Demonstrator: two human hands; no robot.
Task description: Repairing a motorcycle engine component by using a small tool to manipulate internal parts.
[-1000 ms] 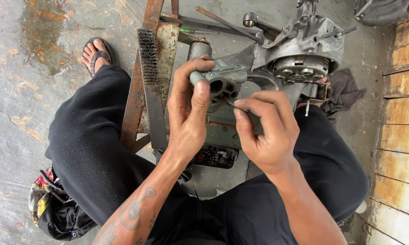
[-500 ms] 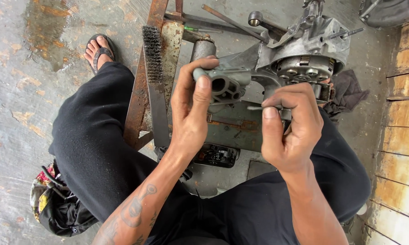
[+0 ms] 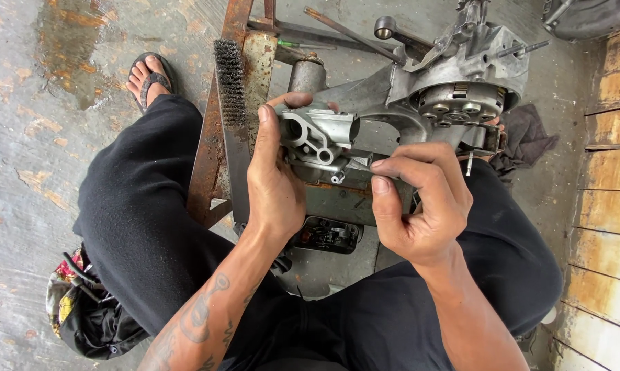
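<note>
My left hand [image 3: 274,182] grips a small grey cast-metal engine part [image 3: 317,141] with round ports and holds it up in front of me. My right hand [image 3: 420,203] pinches a thin pointed blade or scraper [image 3: 358,165] whose tip touches the lower right edge of that part. Just behind both hands a large grey engine casing [image 3: 454,82] rests on a rusty metal stand [image 3: 217,165]. My legs in black trousers spread to either side of the stand.
A wire brush [image 3: 230,79] lies along the stand's left rail. A small black part [image 3: 329,235] sits on the concrete floor between my legs. A dark rag [image 3: 526,137] is right of the engine, a colourful bag [image 3: 80,306] by my left thigh. Wooden boards [image 3: 609,172] line the right edge.
My left hand turned the metal part so another face shows. My right hand shifted left and brought the thin blade's tip against the part's lower edge.
</note>
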